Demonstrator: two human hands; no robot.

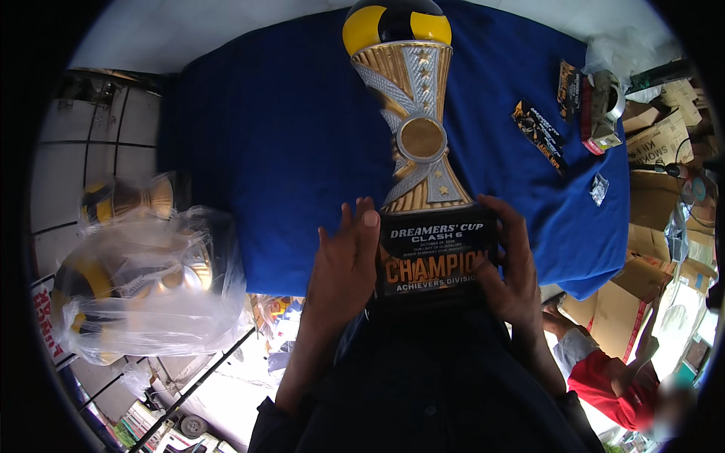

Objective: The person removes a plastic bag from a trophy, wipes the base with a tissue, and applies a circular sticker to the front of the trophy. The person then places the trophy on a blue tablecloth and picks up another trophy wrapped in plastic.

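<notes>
A tall trophy (424, 83) lies on the blue cloth, its ball top in yellow and black pointing away from me. The body is gold and silver with a round gold disc (422, 139), and a black base with a printed label plate (430, 253) is nearest to me. My left hand (343, 260) lies along the left edge of the base, fingers stretched out. On the other side, my right hand (513, 264) grips the base, its thumb on the front of the plate and its fingers along the right edge.
Printed label strips (540, 132) and a tape roll (615, 102) lie at the cloth's right side. Plastic-wrapped trophies (143, 279) stand at left. Cardboard boxes (619, 313) and a person in a red shirt (613, 385) are at right. The blue cloth (279, 136) covers the table.
</notes>
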